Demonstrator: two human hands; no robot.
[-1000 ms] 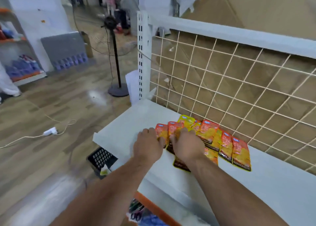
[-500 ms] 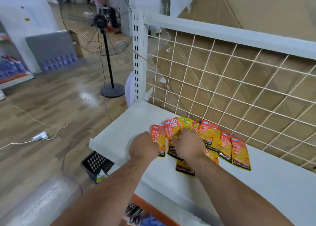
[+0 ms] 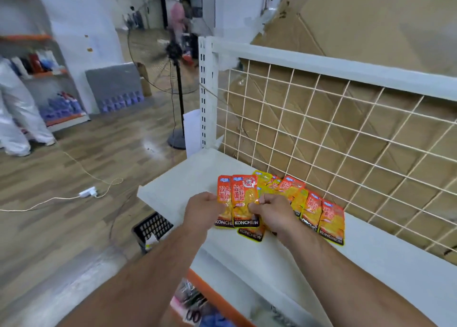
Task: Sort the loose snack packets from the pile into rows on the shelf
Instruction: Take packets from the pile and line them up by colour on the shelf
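Observation:
Several orange and yellow snack packets (image 3: 331,220) marked KONCHEW lie overlapping on the white shelf (image 3: 371,260), close to its wire grid back (image 3: 346,138). My left hand (image 3: 201,211) grips the leftmost orange packet (image 3: 223,193) by its side. My right hand (image 3: 270,210) pinches the orange packet next to it (image 3: 243,195) at its right edge. Both packets are lifted a little above the pile. More packets lie hidden under my right hand.
A black crate (image 3: 152,227) sits on the floor below the shelf's left end. A standing fan (image 3: 176,84) and a power strip with cable (image 3: 87,192) are on the wooden floor. A person in white (image 3: 14,109) stands far left. A lower shelf holds goods (image 3: 195,302).
My hands have drawn back toward me, each taking an orange packet and raising it off the pile. The camera has tilted up and left.

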